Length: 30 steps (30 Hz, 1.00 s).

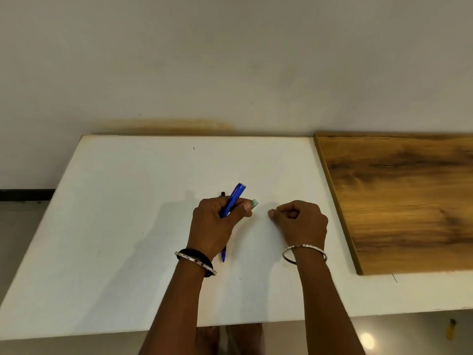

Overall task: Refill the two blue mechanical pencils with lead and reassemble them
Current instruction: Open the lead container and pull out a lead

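Upward past left hand [213,228] fingers [213,204] juts the blue pencil [236,196].

I see a white table [128,226] with a wood-grain board [399,201] lying flat on its right part, reaching the far edge. Around the middle, a small black piece [222,193] lies on the top. Nearer, a blue pencil [223,255] lies partly hidden. Whether the pale green piece [255,203] touches the surface, I cannot tell.
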Motion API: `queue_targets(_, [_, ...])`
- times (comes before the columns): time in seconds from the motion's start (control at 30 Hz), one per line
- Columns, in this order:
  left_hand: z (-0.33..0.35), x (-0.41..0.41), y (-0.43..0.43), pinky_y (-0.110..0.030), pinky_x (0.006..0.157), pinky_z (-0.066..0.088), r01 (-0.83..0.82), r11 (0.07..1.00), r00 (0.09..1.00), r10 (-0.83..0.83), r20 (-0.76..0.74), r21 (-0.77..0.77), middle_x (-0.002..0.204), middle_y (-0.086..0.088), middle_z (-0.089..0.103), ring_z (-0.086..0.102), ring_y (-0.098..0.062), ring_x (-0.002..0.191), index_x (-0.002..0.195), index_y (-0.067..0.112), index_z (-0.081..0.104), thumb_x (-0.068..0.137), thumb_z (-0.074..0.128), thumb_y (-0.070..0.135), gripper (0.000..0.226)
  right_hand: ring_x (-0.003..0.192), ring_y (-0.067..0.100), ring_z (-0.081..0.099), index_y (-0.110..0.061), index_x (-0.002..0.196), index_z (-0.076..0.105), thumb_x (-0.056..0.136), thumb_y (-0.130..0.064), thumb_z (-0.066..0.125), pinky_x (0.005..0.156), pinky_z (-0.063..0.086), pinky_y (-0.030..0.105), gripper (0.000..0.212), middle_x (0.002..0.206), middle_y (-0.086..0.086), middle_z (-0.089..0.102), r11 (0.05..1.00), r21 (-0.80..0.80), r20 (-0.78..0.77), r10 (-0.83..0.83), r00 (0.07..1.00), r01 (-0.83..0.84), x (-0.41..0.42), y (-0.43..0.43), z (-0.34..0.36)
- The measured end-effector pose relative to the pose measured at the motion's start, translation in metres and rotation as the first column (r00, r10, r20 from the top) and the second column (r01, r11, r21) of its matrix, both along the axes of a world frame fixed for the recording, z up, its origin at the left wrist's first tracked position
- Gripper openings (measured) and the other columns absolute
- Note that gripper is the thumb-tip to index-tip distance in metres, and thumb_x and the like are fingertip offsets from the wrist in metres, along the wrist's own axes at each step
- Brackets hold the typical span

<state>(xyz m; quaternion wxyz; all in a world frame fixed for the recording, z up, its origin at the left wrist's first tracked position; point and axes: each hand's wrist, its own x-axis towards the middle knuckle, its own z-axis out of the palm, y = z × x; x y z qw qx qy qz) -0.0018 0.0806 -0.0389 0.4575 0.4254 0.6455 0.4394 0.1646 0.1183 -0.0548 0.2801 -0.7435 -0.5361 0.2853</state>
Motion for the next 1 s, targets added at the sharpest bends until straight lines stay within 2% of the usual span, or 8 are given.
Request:
queue_targets(0.07, [-0.001,-0.001,0.000,-0.020,0.078,0.051,-0.001,1.000,1.000,0.001,0.004,-0.012,0.080,0.008,0.077,0.069,-0.017,0.084,0.088,0.024,0.079,0.083,0.071,0.037,0.016,0.056,0.000,0.055,-0.021,0.075,0.071,0.074,-0.033,0.082,0.056,0.039,0.013,0.016,0.060,-0.011,0.061,0.999,0.046,-0.022,-0.020,1.000,0.021,-0.001,0.001,0.003])
queue_targets(0.13, [-0.002,-0.002,0.001,-0.017,0.074,0.051,-0.007,1.000,1.000,0.007,0.002,-0.019,0.081,0.006,0.077,0.069,-0.021,0.085,0.088,0.022,0.079,0.082,0.072,0.038,0.018,0.053,0.006,0.061,-0.021,0.071,0.071,0.078,-0.037,0.077,0.054,0.046,0.014,0.019,0.059,-0.009,0.066,0.998,0.062,-0.215,-0.012,0.977,0.026,-0.002,0.002,0.009])
queue_targets(0.2, [-0.003,-0.003,0.001,-0.015,0.073,0.050,-0.013,1.000,1.000,0.013,-0.020,-0.025,0.081,0.004,0.077,0.070,-0.021,0.082,0.086,0.021,0.079,0.080,0.073,0.040,0.021,0.054,0.010,0.065,-0.015,0.073,0.075,0.081,-0.035,0.075,0.048,0.049,0.019,0.021,0.065,-0.001,0.072,0.999,0.014,-0.470,0.043,0.882,-0.041,-0.007,0.001,0.015])
queue_targets(0.3, [-0.004,-0.002,0.001,-0.006,0.058,0.045,-0.018,1.000,0.995,0.016,-0.096,-0.022,0.075,-0.002,0.075,0.066,-0.025,0.073,0.084,0.020,0.078,0.078,0.073,0.042,0.024,0.061,0.016,0.067,-0.011,0.082,0.078,0.082,-0.025,0.075,0.049,0.050,0.023,0.015,0.075,0.007,0.075,0.972,0.006,-0.622,0.188,0.760,-0.235,-0.012,-0.002,0.020])
queue_targets(0.53, [-0.001,-0.005,0.002,-0.009,0.062,0.047,-0.044,0.998,0.999,0.044,-0.011,0.033,0.070,0.008,0.075,0.067,-0.002,0.067,0.090,0.024,0.077,0.076,0.074,0.044,0.025,0.067,0.019,0.068,-0.002,0.093,0.075,0.085,-0.008,0.070,0.067,0.056,0.022,0.012,0.076,0.016,0.073,0.966,-0.011,-0.763,0.159,0.627,-0.259,-0.011,-0.003,0.017])
queue_targets(0.7, [-0.001,-0.009,0.005,-0.020,0.051,0.037,-0.195,0.981,0.977,0.195,0.088,-0.014,0.045,0.018,0.053,0.044,-0.003,0.042,0.080,0.028,0.073,0.073,0.071,0.054,0.027,0.064,0.018,0.067,0.001,0.094,0.074,0.083,-0.002,0.069,0.067,0.058,0.023,0.013,0.077,0.016,0.071,0.993,-0.061,-0.829,0.003,0.560,-0.096,-0.012,-0.001,0.017])
queue_targets(0.83, [0.002,-0.010,0.003,-0.017,0.052,0.037,-0.144,0.989,0.979,0.138,0.150,0.027,0.069,0.005,0.073,0.048,0.000,0.045,0.088,0.025,0.077,0.068,0.074,0.047,0.030,0.065,0.019,0.067,0.001,0.094,0.073,0.081,-0.002,0.070,0.071,0.060,0.025,0.014,0.083,0.016,0.072,0.995,-0.088,-0.847,-0.055,0.529,-0.036,-0.011,-0.001,0.016])
queue_targets(1.0, [-0.003,-0.011,0.004,-0.013,0.057,0.045,-0.178,0.981,0.984,0.177,0.026,0.082,0.068,0.013,0.068,0.055,0.002,0.059,0.089,0.021,0.078,0.075,0.077,0.034,0.019,0.072,0.023,0.070,0.003,0.098,0.072,0.082,0.003,0.067,0.073,0.060,0.025,0.017,0.090,0.016,0.074,0.993,-0.103,-0.871,-0.065,0.487,-0.052,-0.010,-0.001,0.013])
